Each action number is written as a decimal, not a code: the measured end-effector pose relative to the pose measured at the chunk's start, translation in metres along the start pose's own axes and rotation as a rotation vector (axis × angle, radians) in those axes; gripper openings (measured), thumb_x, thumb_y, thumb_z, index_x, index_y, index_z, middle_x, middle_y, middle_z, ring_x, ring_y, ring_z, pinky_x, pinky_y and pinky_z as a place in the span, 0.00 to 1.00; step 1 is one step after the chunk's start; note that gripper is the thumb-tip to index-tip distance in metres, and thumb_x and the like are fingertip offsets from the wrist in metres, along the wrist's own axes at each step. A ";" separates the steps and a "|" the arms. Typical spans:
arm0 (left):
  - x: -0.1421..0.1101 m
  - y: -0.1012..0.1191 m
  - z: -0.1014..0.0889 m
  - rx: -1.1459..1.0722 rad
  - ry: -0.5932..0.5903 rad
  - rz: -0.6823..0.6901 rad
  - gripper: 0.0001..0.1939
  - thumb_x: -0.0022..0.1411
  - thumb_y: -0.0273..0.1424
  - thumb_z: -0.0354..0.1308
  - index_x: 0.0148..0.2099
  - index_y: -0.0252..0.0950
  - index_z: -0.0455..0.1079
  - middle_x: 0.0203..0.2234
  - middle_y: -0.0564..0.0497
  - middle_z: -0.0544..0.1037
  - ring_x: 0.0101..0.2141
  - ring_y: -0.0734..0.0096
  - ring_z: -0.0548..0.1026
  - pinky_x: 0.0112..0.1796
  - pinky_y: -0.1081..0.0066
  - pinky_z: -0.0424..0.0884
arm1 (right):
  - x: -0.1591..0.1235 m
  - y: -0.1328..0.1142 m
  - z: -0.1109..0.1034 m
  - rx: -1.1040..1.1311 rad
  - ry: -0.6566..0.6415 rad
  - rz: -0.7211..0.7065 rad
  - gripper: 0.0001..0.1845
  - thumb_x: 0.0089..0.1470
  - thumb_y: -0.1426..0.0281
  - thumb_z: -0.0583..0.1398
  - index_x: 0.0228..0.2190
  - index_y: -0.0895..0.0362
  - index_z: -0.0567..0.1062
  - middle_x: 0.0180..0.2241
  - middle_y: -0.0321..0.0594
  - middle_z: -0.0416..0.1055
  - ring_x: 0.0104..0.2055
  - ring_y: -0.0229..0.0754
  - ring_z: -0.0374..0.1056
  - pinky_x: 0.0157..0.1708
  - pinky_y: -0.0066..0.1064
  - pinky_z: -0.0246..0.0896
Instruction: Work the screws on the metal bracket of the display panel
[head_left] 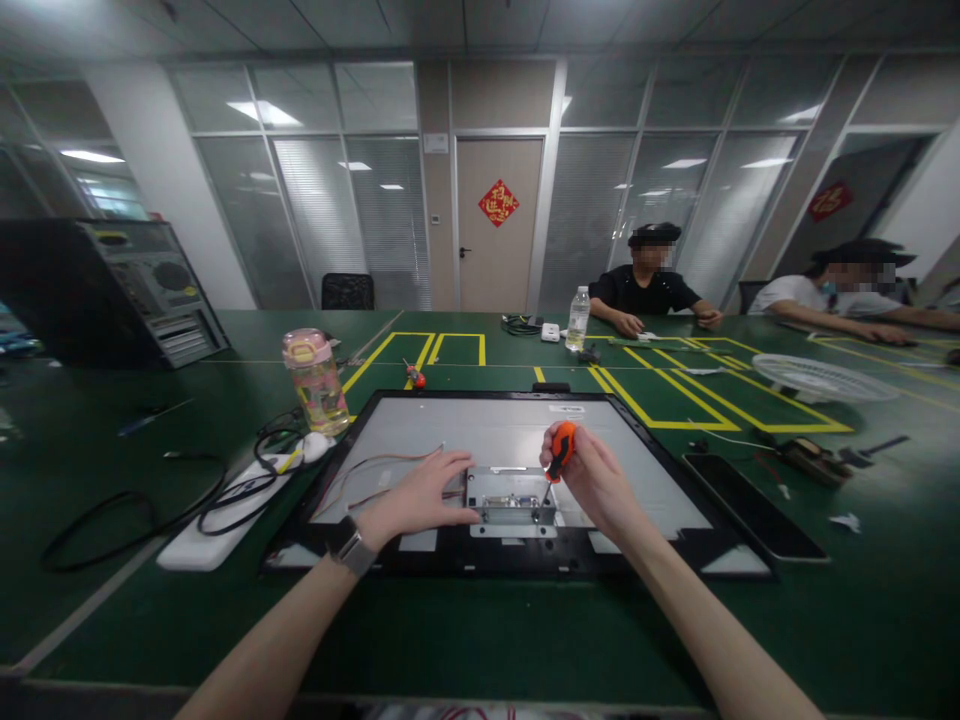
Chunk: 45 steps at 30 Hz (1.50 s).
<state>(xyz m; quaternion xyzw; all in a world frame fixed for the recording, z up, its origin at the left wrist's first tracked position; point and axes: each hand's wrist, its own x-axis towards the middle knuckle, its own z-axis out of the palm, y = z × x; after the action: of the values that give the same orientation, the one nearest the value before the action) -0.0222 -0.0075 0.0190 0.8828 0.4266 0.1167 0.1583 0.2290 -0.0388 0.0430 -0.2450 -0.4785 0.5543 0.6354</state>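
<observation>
A flat display panel (465,430) with a black frame lies back side up before me. On its near middle sits a metal bracket (487,528) with a connector board. My right hand (592,475) is closed round a screwdriver (561,450) with an orange and black handle, its shaft pointing down at the bracket's right side. Whether the tip sits in a screw is too small to tell. My left hand (427,492) rests with fingers spread at the bracket's left edge, thumb and fingertips by its corners. Thin wires (375,460) run across the panel left of it.
Left of the panel are a white power strip (225,525), black cables (142,500) and a pink-lidded bottle (316,380). A black phone-like slab (754,505) lies to the right. A computer case (112,290) stands far left. Two people sit across the table, right of a water bottle (578,320).
</observation>
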 end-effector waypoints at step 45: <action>0.000 -0.010 0.005 -0.030 0.010 -0.007 0.40 0.53 0.54 0.62 0.63 0.41 0.60 0.64 0.44 0.60 0.64 0.48 0.53 0.62 0.51 0.49 | 0.001 -0.001 -0.007 -0.065 0.042 -0.073 0.14 0.49 0.61 0.67 0.38 0.51 0.78 0.31 0.39 0.73 0.33 0.42 0.69 0.31 0.33 0.63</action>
<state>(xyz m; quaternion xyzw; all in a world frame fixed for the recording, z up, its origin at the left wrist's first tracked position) -0.0276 -0.0026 0.0106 0.8781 0.4288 0.1271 0.1699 0.2354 -0.0367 0.0417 -0.2593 -0.4915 0.5095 0.6569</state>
